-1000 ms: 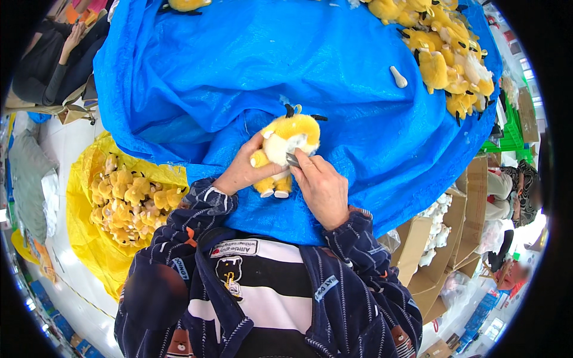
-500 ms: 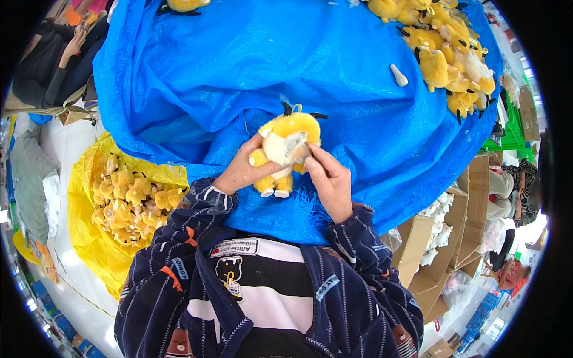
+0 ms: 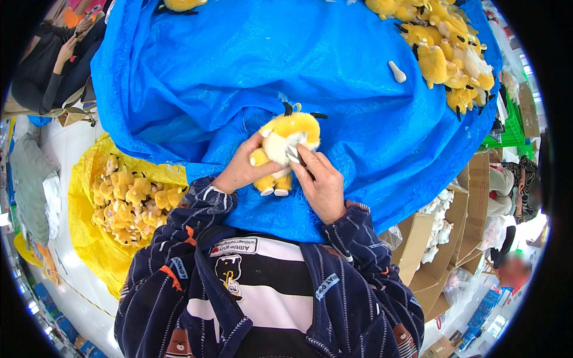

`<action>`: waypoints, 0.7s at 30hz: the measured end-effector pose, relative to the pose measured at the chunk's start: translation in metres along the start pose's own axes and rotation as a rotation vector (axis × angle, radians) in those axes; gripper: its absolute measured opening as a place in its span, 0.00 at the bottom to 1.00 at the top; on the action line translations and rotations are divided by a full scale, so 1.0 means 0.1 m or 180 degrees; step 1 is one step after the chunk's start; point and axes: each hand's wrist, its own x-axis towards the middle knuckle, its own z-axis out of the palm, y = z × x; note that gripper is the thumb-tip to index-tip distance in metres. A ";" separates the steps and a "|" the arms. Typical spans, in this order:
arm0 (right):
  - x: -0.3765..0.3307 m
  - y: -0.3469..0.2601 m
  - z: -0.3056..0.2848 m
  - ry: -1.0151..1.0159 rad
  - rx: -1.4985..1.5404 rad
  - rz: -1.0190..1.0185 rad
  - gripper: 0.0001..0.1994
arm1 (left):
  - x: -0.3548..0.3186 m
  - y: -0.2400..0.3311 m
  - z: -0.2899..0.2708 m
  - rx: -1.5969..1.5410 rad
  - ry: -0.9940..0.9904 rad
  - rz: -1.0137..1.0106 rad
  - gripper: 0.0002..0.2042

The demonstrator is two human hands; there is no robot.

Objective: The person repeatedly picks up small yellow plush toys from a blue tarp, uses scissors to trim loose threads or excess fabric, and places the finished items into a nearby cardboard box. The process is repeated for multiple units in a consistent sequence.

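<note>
A yellow and cream plush toy (image 3: 276,144) with black horn-like tips and a small loop on its head lies face-up at the near middle of a blue plastic sheet (image 3: 239,71). My left hand (image 3: 246,168) grips it by its left side, thumb across the belly. My right hand (image 3: 320,184) is closed at the toy's middle, thumb and forefinger pinched round a small grey, shiny piece (image 3: 292,154). The fingers cover most of that piece, so its kind is not clear. The toy's two feet point toward me.
More yellow plush toys (image 3: 444,51) are heaped at the far right of the sheet, near a small white peg-shaped piece (image 3: 397,71). A yellow bag (image 3: 86,206) of toys stands left. Cardboard boxes (image 3: 471,209) with white pieces stand right. Another person (image 3: 51,77) sits far left.
My right hand has shifted slightly left and up over the toy's middle, and the grey piece now shows between its fingertips. My left hand and the toy have stayed in place.
</note>
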 end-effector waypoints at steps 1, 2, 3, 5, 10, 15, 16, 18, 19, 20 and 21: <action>-0.01 0.02 0.01 0.0007 0.0198 0.0073 0.14 | 0.01 0.03 0.00 0.0018 -0.0009 0.0007 0.29; -0.01 0.04 0.02 0.0014 0.0396 0.0146 0.14 | 0.01 0.04 0.00 0.0035 -0.0018 0.0013 0.29; -0.02 0.05 0.03 0.0020 0.0599 0.0217 0.14 | 0.01 0.04 0.00 0.0036 -0.0009 0.0037 0.29; -0.01 0.07 0.03 0.0043 0.0788 0.0254 0.15 | 0.01 0.02 0.00 0.0038 0.0009 0.0085 0.29; -0.07 0.11 0.07 -0.0216 0.2376 0.1298 0.17 | 0.01 0.00 -0.02 0.0103 -0.0028 0.0059 0.30; -0.09 0.08 0.11 -0.0113 0.3509 0.1924 0.19 | 0.04 0.07 0.01 0.0256 -0.0019 0.0083 0.29; -0.09 0.09 0.11 -0.0079 0.3518 0.1920 0.19 | 0.04 0.07 0.01 0.0231 -0.0003 0.0116 0.28; -0.09 0.11 0.11 -0.0009 0.3533 0.1911 0.19 | 0.04 0.06 0.01 0.0260 0.0031 0.0177 0.28; -0.09 0.11 0.11 0.0059 0.3166 0.1768 0.18 | 0.04 0.04 0.01 0.0314 0.0047 0.0204 0.28; -0.08 0.10 0.10 0.0128 0.2798 0.1624 0.18 | 0.05 0.02 0.00 0.0367 0.0061 0.0231 0.27; -0.06 0.08 0.09 0.0181 0.2436 0.1482 0.17 | 0.05 0.00 0.00 0.0323 0.0105 0.0281 0.28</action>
